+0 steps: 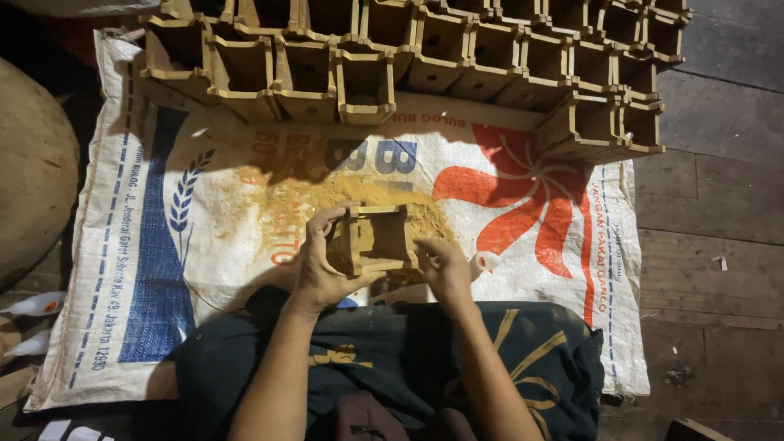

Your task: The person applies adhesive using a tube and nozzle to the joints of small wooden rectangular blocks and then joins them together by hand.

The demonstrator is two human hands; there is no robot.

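Observation:
A small open wooden box (377, 238) is tipped on its side over a pile of yellow sawdust (343, 200). My left hand (320, 260) grips the box at its left wall, fingers curled over the top edge. To the box's lower right, my right hand (443, 265) touches its corner, fingers closed as if pinching something small that I cannot make out. Both hands hover just above my lap, which is covered by dark cloth with a yellow pattern (523, 359).
A white woven sack (531, 220) with blue, red and orange print lies spread on the plank floor (710, 245). Several identical wooden boxes (425, 49) stand in rows along its far edge. A large rounded object (33, 163) sits at the left.

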